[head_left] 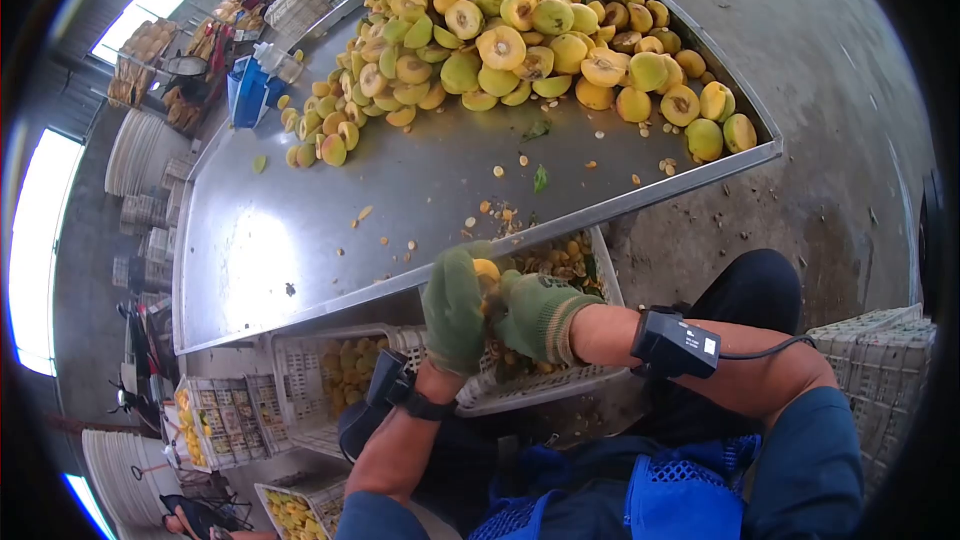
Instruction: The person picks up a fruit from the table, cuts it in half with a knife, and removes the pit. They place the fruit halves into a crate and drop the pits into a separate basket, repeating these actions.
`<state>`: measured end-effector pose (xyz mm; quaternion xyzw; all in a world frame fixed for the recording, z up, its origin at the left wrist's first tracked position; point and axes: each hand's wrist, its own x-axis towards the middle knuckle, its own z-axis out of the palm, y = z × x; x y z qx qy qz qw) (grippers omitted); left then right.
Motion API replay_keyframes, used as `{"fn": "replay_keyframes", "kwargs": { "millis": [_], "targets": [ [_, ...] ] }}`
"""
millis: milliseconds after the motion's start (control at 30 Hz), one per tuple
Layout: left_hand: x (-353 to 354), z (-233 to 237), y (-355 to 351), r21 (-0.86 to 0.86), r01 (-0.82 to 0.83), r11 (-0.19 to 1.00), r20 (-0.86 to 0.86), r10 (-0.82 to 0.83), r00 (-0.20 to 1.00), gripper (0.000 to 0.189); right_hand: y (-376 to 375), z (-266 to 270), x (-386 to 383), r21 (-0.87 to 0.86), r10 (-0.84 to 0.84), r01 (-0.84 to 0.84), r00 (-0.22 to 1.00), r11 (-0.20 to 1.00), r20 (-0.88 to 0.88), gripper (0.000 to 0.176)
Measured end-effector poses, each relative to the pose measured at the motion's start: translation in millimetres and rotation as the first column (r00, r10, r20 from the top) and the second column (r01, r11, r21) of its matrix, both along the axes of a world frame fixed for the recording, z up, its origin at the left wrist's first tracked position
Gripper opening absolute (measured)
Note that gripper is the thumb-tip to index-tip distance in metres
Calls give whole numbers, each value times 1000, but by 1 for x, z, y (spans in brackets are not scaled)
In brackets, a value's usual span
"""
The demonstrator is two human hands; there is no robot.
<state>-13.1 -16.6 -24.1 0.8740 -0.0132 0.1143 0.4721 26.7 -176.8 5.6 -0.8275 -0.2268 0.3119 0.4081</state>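
1. While gripping one yellow fruit (487,272) between them, pressed together at centre view: left hand (455,308) and right hand (535,312), both in green gloves.
2. Left hand wrapped over the fruit from the left, fingers curled tight around it.
3. Right hand clenched against the fruit's other side, fingers folded in and touching it.
4. Fruit held in the air just above a white crate (606,270) of cut yellow pieces, just off the near edge of a steel table (330,230).
5. Black band (675,343) with a cable on the right wrist; black watch (400,385) on the left wrist.
6. Farther up the table, well apart from the hands: a big pile (520,30) of yellow-green whole and halved fruit, with scattered bits and a leaf (540,178) below it.
7. More white crates (300,370) of yellow fruit at lower left, beneath the table edge.
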Motion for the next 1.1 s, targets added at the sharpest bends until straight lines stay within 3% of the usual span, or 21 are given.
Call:
{"fn": "replay_keyframes", "kwargs": {
  "millis": [133,200,333,433,633,733,833,900,1000,1100],
  "targets": [
    [0,-7,-3,-160,-56,986,-13,54,998,48,1,-8,1,88,13,-9,999,996,-45,34],
    [1,-4,-6,-269,-104,957,-69,89,994,48,1,-9,2,43,11,-8,996,999,-86,36],
    [1,-4,-7,-251,-94,963,-34,89,995,49,-1,4,-1,-45,-84,84,996,995,-7,38],
    [0,0,-8,-252,-107,962,-49,98,994,49,-4,2,4,-25,-43,43,999,999,24,42],
    [-6,-4,-10,-227,-126,966,-3,128,992,49,3,-17,0,71,45,-45,999,996,-9,32],
    [-6,-7,-9,-210,-115,971,48,128,991,49,5,-23,1,110,80,-69,992,992,-99,29],
    [-5,-10,-7,-212,-94,973,67,110,992,50,3,-29,2,143,124,-121,992,982,-10,29],
    [-4,-7,-9,-188,-86,978,63,100,993,49,-5,-8,-1,41,49,-49,999,998,11,30],
    [2,3,-1,-396,-26,918,-132,-29,991,48,-10,5,5,-54,60,-57,996,997,59,36],
    [-1,13,-4,-325,-28,945,-165,-27,986,48,-9,0,4,-63,60,-54,992,997,113,40]
  ]
}}
